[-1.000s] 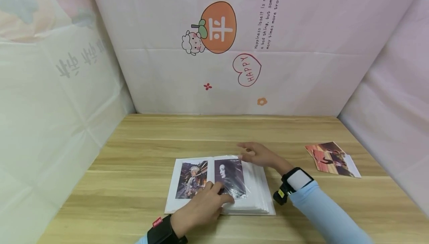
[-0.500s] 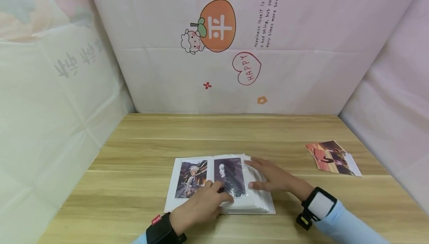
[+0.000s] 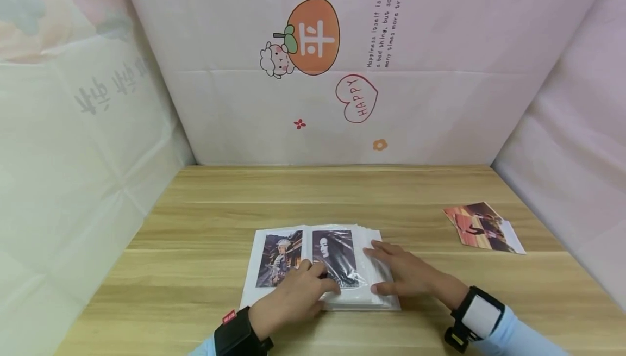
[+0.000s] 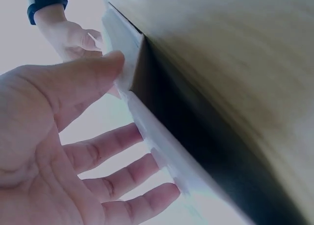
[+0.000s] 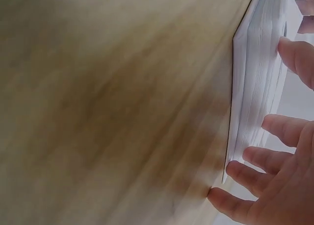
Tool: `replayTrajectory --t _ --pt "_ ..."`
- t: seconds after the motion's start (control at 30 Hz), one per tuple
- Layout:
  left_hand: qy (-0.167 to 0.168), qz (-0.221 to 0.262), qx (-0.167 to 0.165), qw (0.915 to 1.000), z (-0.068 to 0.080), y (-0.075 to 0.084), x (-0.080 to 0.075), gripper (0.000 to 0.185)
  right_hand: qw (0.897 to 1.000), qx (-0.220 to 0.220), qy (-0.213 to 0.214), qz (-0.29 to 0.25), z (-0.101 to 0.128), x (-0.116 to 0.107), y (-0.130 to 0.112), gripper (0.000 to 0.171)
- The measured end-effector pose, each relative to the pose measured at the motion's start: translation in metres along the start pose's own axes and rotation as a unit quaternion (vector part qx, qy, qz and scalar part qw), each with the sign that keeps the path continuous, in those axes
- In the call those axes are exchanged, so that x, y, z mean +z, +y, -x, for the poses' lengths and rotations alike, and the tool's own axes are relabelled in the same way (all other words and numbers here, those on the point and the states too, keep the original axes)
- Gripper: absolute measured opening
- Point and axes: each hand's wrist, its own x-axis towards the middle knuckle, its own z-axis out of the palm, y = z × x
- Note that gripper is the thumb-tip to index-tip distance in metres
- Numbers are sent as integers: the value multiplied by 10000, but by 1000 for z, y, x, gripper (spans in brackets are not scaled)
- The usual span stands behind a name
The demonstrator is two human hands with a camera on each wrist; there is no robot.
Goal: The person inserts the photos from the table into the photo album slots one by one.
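A white photo album [image 3: 352,298] lies open on the table. On its left page is a photo [image 3: 271,261] of a figure in a pale headdress; a dark portrait photo [image 3: 338,253] sits under clear film on the right page. My left hand [image 3: 293,293] rests across the lower middle of the album, covering parts of both photos. In the left wrist view its fingers [image 4: 110,146] are extended against the page. Spread over the right page edges is my right hand [image 3: 408,272]; the right wrist view shows its fingertips [image 5: 272,122] touching the stacked pages [image 5: 255,63].
Several loose photos [image 3: 484,229] lie overlapped on the table's right side. The wooden table [image 3: 205,204] meets a printed white cloth [image 3: 235,117] at the back, with cloth sides at left and right.
My right hand has come down from the album's top edge to its right side, touching the page edges. The left hand has stayed in place. The right-hand pages have settled slightly.
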Motion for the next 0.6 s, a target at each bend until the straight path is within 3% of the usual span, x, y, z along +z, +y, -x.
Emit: replayTrajectory --t 0.17,0.4,0.6 --pt "-78 40 34 10000 -3 -1 -2 31 10000 -62 41 -3 0 2 1 77" --pt "-249 459 -1 9986 -7 -6 -6 45 9999 -85 107 21 0 1 1 76" --pt "-405 608 -63 9973 -9 -7 -11 40 9999 -83 95 -49 1 -1 -1 75"
